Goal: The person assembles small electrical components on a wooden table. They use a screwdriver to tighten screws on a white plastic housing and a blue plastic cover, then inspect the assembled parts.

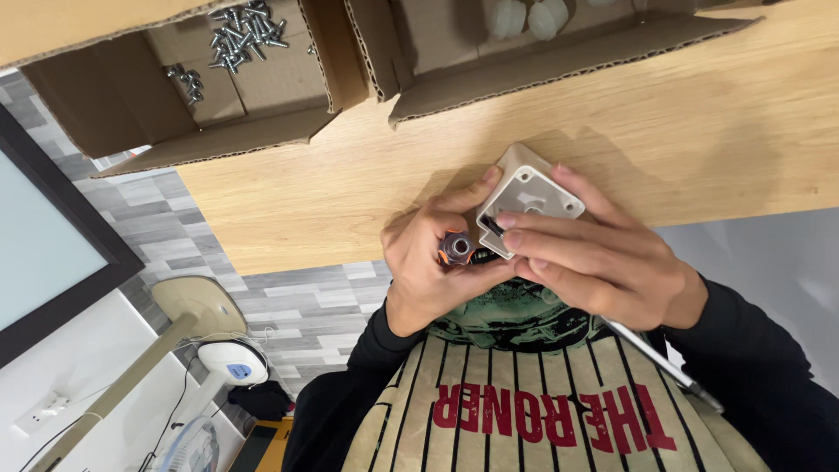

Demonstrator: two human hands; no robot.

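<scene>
My right hand [603,262] grips a small white square plastic housing [530,190], open side up, just over the near edge of the wooden table [699,122]. Its fingers lie across the housing's near corner. My left hand [424,258] holds a small round metal part with an orange and black body [457,247] right beside that corner. The left index finger reaches up and touches the housing's side. Both hands are close to my chest, above a striped shirt.
An open cardboard box with several silver screws [238,35] stands at the table's back left. A second cardboard box with white plastic pieces [527,17] is beside it. A thin metal tool [660,360] rests on my lap. A floor fan [229,363] stands below left.
</scene>
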